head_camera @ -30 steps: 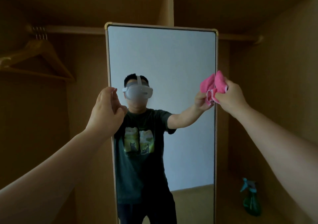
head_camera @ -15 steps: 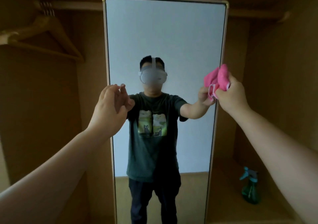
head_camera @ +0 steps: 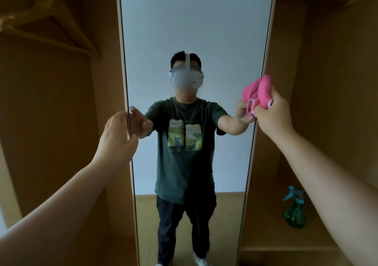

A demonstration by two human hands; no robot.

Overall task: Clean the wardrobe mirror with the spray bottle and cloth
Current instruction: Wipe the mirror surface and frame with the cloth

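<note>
My right hand (head_camera: 272, 114) has its fingers curled tight round the pink cloth (head_camera: 258, 92), which is bunched into a wad with a fold sticking up above the knuckles. The wad sits at the right edge of the mirror (head_camera: 196, 30), about halfway up, and it looks to be touching the glass just inside the frame. My left hand (head_camera: 117, 136) holds nothing. Its fingers are loosely spread at the mirror's left edge, though I cannot tell whether they touch the frame. I take this to be the wiping step, so I would flatten the cloth so more of it meets the glass, since a tight ball only cleans a narrow track. Then I would draw it across from the right edge to the left in overlapping passes, working downward. Setting the left hand firmly on the frame would steady the panel against the push, as long as those fingers stay off the glass and leave no prints. The green spray bottle (head_camera: 294, 210) stands upright on the wardrobe's lower shelf, to the right of the mirror and well apart from both hands. A wooden hanger (head_camera: 51, 20) hangs at upper left.
</note>
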